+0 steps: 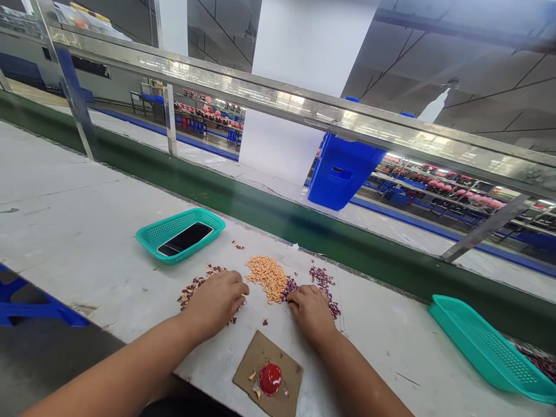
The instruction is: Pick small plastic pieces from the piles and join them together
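Observation:
My left hand (217, 298) rests over a pile of mixed dark red and tan small pieces (187, 292), its fingers curled and thumb drawn in; whatever the fingertips pinch is hidden. To its right lies a heap of small light orange pieces (267, 275). My right hand (313, 313) has its fingers bent down at the small purple pieces (290, 286) along that heap's right edge, and I cannot see what is between them. More purple bits (322, 277) spread beyond it. Between my forearms, a glossy red dome-shaped lump (270, 379) sits on a brown square board (256, 356).
A teal perforated basket (150, 246) holding a phone (186, 238) stands at left. Another teal basket (473, 341) lies at right, near dark red pieces (538, 362). Behind the table (73, 191) run a green belt (208, 188) and a metal rail (278, 95). A blue bin (341, 174) is beyond.

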A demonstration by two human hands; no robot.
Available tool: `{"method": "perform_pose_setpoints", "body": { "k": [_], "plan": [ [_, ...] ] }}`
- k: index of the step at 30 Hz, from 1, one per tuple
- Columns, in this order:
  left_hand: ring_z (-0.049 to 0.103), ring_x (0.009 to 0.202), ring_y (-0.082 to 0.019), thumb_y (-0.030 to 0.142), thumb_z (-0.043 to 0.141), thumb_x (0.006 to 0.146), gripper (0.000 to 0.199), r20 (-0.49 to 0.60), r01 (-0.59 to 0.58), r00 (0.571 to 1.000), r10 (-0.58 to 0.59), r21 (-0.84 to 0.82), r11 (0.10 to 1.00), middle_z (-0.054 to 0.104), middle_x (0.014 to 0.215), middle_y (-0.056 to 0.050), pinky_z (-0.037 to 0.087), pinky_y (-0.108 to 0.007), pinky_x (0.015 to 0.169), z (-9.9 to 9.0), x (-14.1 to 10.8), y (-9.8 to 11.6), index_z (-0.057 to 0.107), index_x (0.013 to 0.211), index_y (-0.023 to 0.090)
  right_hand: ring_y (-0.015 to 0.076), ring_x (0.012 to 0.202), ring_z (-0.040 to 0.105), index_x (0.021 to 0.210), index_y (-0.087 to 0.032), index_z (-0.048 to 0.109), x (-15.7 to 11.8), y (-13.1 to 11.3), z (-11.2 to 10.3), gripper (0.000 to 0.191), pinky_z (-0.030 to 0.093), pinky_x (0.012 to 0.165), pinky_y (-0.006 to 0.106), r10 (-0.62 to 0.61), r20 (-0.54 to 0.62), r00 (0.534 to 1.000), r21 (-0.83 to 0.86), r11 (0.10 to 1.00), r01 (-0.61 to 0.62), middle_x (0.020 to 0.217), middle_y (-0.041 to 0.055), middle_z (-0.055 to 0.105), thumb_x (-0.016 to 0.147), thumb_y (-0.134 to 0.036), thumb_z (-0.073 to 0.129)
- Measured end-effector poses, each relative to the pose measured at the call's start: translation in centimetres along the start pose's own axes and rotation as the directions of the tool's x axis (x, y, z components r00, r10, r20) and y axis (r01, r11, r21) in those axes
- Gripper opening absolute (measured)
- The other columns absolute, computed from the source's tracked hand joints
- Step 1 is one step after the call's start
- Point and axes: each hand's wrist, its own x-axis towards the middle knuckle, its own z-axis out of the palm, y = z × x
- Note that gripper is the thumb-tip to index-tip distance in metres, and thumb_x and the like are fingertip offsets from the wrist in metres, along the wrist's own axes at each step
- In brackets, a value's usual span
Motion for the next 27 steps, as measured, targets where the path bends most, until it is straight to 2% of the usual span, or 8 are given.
{"method": "perform_pose_setpoints", "body": {
  "k": [8,11,14,18,22,23,26,27],
  "plan": [
    [0.060,0.086,-0.029,0.013,0.062,0.075,0.008,0.181,-0.150,0.974,0.139,0.050,0.987,0.065,0.084,-0.012,0.045,-0.038,0.074,3.3,4.9,4.2,0.067,0.080,0.013,0.0239,0.088,0.049,0.069,-0.021,0.067,0.0,-0.5,-0.3,0.018,0.026,0.083,0.037,0.034,-0.017,0.999,0.153,0.988,-0.031,0.079,0.0061,0.064,0.076,-0.011,0.053],
    [0.062,0.083,-0.033,0.007,0.073,0.061,0.021,0.249,-0.163,0.958,0.142,0.063,0.985,0.065,0.083,-0.016,0.046,-0.040,0.072,4.3,6.1,4.7,0.068,0.080,0.009,0.0226,0.084,0.049,0.067,-0.020,0.063,-0.5,-0.6,-0.8,0.016,0.028,0.082,0.036,0.080,-0.016,0.997,0.299,0.952,-0.072,0.074,0.0039,0.063,0.071,-0.009,0.052],
    [0.062,0.080,-0.034,0.003,0.075,0.055,0.027,0.285,-0.159,0.949,0.138,0.052,0.986,0.066,0.082,-0.017,0.047,-0.040,0.069,4.7,6.7,4.8,0.068,0.080,0.008,0.0191,0.071,0.050,0.065,-0.020,0.058,-1.2,-1.0,-1.2,0.010,0.034,0.070,0.031,0.149,0.026,0.989,0.488,0.861,-0.142,0.067,0.0010,0.059,0.070,-0.014,0.052],
    [0.063,0.081,-0.029,0.008,0.065,0.068,0.009,0.256,-0.144,0.956,0.146,-0.027,0.989,0.066,0.082,-0.013,0.046,-0.036,0.071,3.5,6.3,5.0,0.067,0.076,0.012,0.0148,0.060,0.049,0.068,-0.020,0.051,-2.4,-2.3,-1.9,0.005,0.037,0.058,0.026,0.217,0.125,0.968,0.745,0.624,-0.236,0.062,-0.0014,0.054,0.073,-0.021,0.047],
    [0.061,0.083,-0.018,0.014,0.049,0.081,0.015,0.185,-0.124,0.971,0.154,-0.164,0.979,0.067,0.087,-0.004,0.045,-0.025,0.070,1.0,3.9,5.9,0.064,0.082,0.019,0.0114,0.054,0.046,0.072,-0.019,0.050,-4.3,-4.1,-2.5,0.014,0.038,0.054,0.024,0.201,0.207,0.958,0.892,0.364,-0.269,0.058,-0.0029,0.052,0.076,-0.032,0.052],
    [0.061,0.080,-0.016,0.014,0.048,0.081,0.016,0.177,-0.112,0.973,0.148,-0.196,0.974,0.067,0.086,-0.002,0.044,-0.023,0.067,0.6,3.1,6.2,0.063,0.083,0.020,0.0104,0.052,0.045,0.073,-0.018,0.052,-4.8,-4.5,-2.5,0.018,0.037,0.053,0.023,0.195,0.237,0.952,0.924,0.256,-0.283,0.057,-0.0032,0.052,0.075,-0.035,0.057],
    [0.060,0.072,-0.013,0.014,0.049,0.078,0.015,0.145,-0.047,0.984,0.107,-0.364,0.930,0.066,0.079,0.001,0.042,-0.020,0.062,0.2,0.7,7.1,0.063,0.080,0.020,0.0075,0.051,0.047,0.074,-0.015,0.061,-6.3,-5.5,-2.1,0.022,0.035,0.053,0.019,0.139,0.349,0.927,0.930,-0.175,-0.324,0.056,-0.0026,0.057,0.068,-0.032,0.074],
    [0.059,0.072,-0.013,0.013,0.051,0.077,0.014,0.129,-0.020,0.988,0.086,-0.443,0.896,0.065,0.077,0.002,0.042,-0.020,0.063,0.4,0.0,7.3,0.063,0.079,0.020,0.0071,0.052,0.048,0.074,-0.014,0.063,-6.8,-5.8,-2.0,0.022,0.036,0.054,0.019,0.115,0.367,0.923,0.906,-0.269,-0.327,0.056,-0.0019,0.060,0.066,-0.030,0.077]
  ]
}}
